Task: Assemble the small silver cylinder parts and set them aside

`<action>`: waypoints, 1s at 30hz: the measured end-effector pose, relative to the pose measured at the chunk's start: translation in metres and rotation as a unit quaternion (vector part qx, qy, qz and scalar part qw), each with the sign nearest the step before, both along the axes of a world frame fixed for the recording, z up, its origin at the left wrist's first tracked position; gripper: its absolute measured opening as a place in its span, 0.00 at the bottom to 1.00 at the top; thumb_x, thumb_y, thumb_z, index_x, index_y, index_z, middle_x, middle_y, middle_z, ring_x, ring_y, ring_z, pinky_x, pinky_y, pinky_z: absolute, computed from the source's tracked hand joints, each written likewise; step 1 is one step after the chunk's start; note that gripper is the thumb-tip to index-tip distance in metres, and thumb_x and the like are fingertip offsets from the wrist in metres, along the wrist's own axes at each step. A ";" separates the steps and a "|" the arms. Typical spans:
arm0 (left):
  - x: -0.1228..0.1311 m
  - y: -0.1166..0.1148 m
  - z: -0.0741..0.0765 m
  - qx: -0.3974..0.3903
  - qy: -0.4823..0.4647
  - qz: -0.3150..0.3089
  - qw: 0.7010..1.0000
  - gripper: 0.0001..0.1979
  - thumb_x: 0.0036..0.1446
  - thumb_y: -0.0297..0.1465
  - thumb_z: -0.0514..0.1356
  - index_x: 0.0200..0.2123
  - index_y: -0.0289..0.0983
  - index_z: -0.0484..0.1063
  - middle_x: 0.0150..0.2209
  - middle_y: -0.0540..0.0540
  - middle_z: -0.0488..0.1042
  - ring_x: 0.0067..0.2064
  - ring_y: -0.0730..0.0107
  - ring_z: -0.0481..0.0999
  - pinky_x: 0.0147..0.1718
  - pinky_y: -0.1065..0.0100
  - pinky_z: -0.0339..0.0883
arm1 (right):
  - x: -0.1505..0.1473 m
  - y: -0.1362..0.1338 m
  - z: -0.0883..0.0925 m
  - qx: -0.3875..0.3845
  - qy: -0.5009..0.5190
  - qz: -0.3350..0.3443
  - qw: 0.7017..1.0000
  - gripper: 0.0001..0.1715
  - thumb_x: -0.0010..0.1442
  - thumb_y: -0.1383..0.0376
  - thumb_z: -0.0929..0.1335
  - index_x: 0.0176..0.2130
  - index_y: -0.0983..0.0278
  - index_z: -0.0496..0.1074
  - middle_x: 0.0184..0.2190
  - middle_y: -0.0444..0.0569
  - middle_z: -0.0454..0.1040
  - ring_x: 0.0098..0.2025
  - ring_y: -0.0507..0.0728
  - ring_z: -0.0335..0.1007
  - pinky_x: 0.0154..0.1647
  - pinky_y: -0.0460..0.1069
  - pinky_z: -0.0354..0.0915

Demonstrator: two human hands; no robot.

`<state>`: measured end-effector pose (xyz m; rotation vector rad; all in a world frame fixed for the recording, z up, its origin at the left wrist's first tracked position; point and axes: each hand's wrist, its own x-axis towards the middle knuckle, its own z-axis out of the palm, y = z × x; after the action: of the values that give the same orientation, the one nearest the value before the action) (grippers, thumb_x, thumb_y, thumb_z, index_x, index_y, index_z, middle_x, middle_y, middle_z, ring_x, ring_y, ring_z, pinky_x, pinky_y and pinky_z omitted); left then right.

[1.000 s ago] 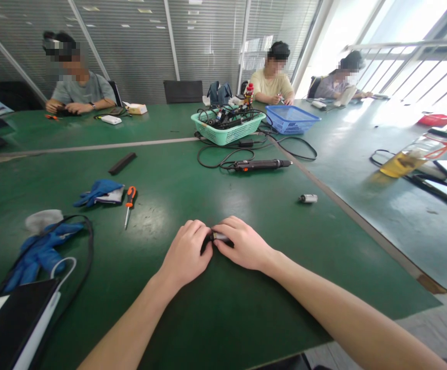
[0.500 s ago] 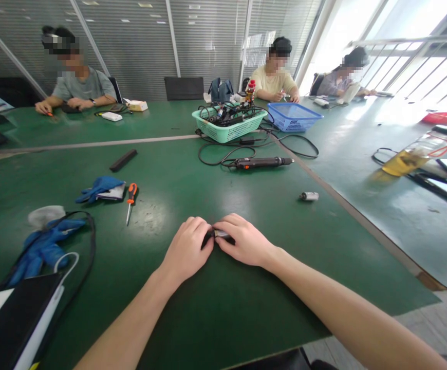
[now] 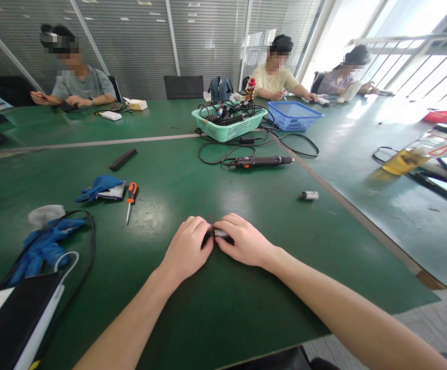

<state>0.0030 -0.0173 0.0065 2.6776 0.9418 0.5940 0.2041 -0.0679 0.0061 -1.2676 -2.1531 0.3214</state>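
Low over the green table (image 3: pixel 216 318), both hands meet at a small dark piece with a silvery metal part (image 3: pixel 221 234). My left hand (image 3: pixel 188 247) is closed round its dark left end. My right hand (image 3: pixel 244 239) pinches the silvery part from the right. Fingers cover most of the piece, so its kind cannot be made out. To the right lies a small silver cylinder like a motor (image 3: pixel 309 196). An orange-handled screwdriver (image 3: pixel 131 194) rests to the left, and a black electric screwdriver (image 3: pixel 264 162) with a cable lies farther off.
At left are blue gloves (image 3: pixel 46 249), a folded glove (image 3: pixel 102 189), a black strip (image 3: pixel 123 160) and a dark device (image 3: pixel 19 313). Behind stand a green basket (image 3: pixel 227 133) of tools and a blue basket (image 3: pixel 295 121). A bottle (image 3: pixel 408 156) lies right. Several people sit across.
My hands and the piece between them look unchanged. Across the table, one person's hand has lifted at the left, and another person's arm has reached out to the right.
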 end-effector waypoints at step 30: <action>0.000 0.000 0.000 0.010 0.006 0.005 1.000 0.04 0.64 0.24 0.57 0.38 0.39 0.68 0.40 0.45 0.71 0.45 0.57 0.71 0.47 0.57 0.69 | -0.001 0.000 -0.001 0.002 0.001 -0.002 1.000 0.13 0.66 0.69 0.68 0.51 0.62 0.73 0.45 0.53 0.77 0.49 0.62 0.72 0.53 0.58 0.70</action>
<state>0.0032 -0.0171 0.0066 2.6977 0.9580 0.5942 0.2036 -0.0674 0.0052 -1.2685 -2.1496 0.3163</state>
